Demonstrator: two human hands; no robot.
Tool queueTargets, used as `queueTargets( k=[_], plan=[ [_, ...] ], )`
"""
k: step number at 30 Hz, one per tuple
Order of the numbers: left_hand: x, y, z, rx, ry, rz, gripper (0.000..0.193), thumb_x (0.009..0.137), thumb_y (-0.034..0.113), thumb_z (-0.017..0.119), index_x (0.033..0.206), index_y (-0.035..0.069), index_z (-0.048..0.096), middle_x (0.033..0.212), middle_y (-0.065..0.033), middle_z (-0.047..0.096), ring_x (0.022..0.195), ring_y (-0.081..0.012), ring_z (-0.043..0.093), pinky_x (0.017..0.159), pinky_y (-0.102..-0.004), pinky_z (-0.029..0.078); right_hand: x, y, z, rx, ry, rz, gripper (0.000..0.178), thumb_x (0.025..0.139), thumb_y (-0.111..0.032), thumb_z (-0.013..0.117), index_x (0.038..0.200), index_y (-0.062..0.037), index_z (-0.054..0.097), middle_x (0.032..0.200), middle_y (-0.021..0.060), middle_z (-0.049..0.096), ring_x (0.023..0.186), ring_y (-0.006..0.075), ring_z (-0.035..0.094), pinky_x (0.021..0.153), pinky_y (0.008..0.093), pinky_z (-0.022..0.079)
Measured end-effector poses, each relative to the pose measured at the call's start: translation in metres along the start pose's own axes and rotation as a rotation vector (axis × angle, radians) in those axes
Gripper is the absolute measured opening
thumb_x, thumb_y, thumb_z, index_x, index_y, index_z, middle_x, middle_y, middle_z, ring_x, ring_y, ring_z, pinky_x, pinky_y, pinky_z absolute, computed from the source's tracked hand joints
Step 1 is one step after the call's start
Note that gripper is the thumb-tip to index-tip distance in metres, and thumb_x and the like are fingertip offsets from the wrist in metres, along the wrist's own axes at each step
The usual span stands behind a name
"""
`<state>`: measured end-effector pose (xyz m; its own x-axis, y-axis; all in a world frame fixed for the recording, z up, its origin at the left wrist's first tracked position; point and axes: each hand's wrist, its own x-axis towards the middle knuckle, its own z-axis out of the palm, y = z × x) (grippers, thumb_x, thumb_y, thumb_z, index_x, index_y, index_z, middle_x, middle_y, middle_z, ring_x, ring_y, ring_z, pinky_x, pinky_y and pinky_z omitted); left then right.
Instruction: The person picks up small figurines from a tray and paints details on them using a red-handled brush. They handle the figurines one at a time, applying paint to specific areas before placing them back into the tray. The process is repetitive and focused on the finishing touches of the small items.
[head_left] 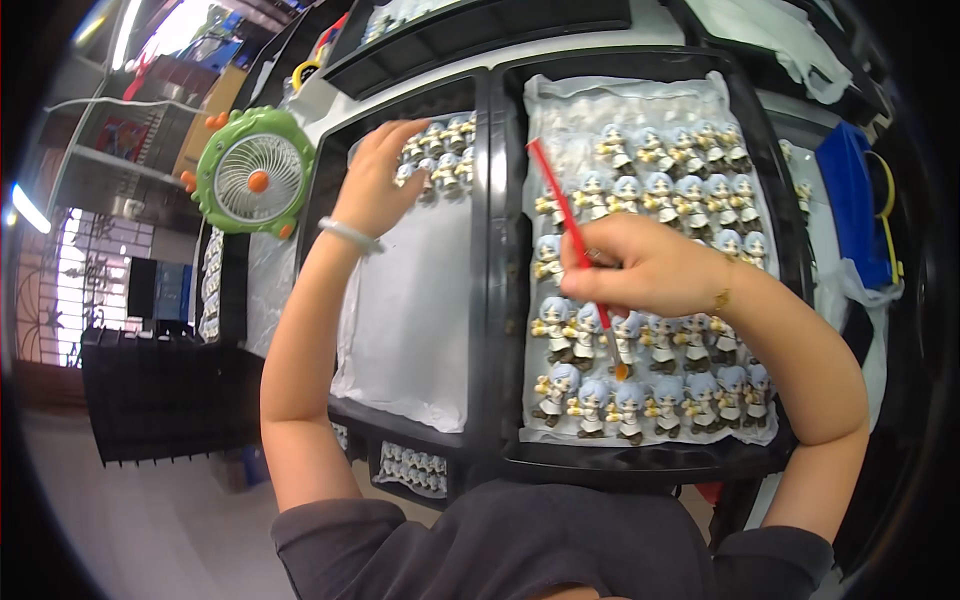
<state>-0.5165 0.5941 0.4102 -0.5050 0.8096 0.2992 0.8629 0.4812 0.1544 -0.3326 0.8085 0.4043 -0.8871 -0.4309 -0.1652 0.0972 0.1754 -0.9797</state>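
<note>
Right fingers: closed around the red handle of a paintbrush [572,232], which is gripped partway down by the right hand [640,272].
Brush tip: an orange-loaded tip is seen low in the right tray, just above a figurine in the second row from the near edge.
Left fingers: curled together over a small cluster of figurines [440,150] at the far end of the left tray [320,190]; whether one is pinched cannot be told, since the fingertips are hidden among them.
Left hand [372,185]: a pale bracelet is worn at the wrist.
Painted stock: rows of blue-haired figurines [650,190] are laid on clear film in the right tray [790,250], most of it filled.
Left tray: mostly bare white sheet, with figurines only at the far end.
Step in hand: judged to be painting of a small orange detail, figurine by figurine, while a piece is set down or fetched on the left.
Next move: a steady tip and a light touch are called for, with neighbouring figurines not to be brushed.
Surroundings: a green desk fan [254,172] stands beside the left tray.
</note>
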Motion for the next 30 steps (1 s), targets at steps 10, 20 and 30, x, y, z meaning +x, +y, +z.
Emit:
queueTargets(
  k=[10,20,30],
  plan=[
    [0.136,0.097,0.112,0.123,-0.603,-0.021,0.031,0.078,0.025,0.049,0.102,0.005,0.050,0.091,-0.0163,0.057,0.086,-0.0294,0.055,0.076,-0.0356,0.042,-0.005,-0.002,-0.010,-0.027,-0.209,-0.060,0.018,0.078,-0.018,0.054,0.069,-0.0036,0.047,0.056,-0.0007,0.047,0.047,0.0055,0.046,0.043,0.0205,0.037],
    [0.013,0.072,0.009,-1.413,-0.139,-0.283,0.035,0.086,0.017,0.034,0.119,0.004,0.034,0.102,-0.0137,0.048,0.072,-0.0149,0.048,0.067,-0.0267,0.039,-0.007,-0.008,-0.022,0.291,0.404,-0.171,0.013,0.078,-0.020,0.053,0.076,-0.0086,0.048,0.053,-0.0050,0.042,0.040,0.0008,0.037,0.034,0.0147,0.026],
    [-0.084,0.081,-0.011,-1.705,-0.193,-0.091,0.077,0.054,-0.012,0.046,0.116,0.023,0.016,0.118,-0.0143,0.030,0.098,-0.0231,0.045,0.083,-0.0325,0.034,0.000,0.002,-0.018,0.327,0.498,-0.133,0.016,0.079,-0.022,0.051,0.072,-0.0087,0.045,0.049,-0.0040,0.041,0.033,-0.0001,0.031,0.030,0.0144,0.022]
  ],
)
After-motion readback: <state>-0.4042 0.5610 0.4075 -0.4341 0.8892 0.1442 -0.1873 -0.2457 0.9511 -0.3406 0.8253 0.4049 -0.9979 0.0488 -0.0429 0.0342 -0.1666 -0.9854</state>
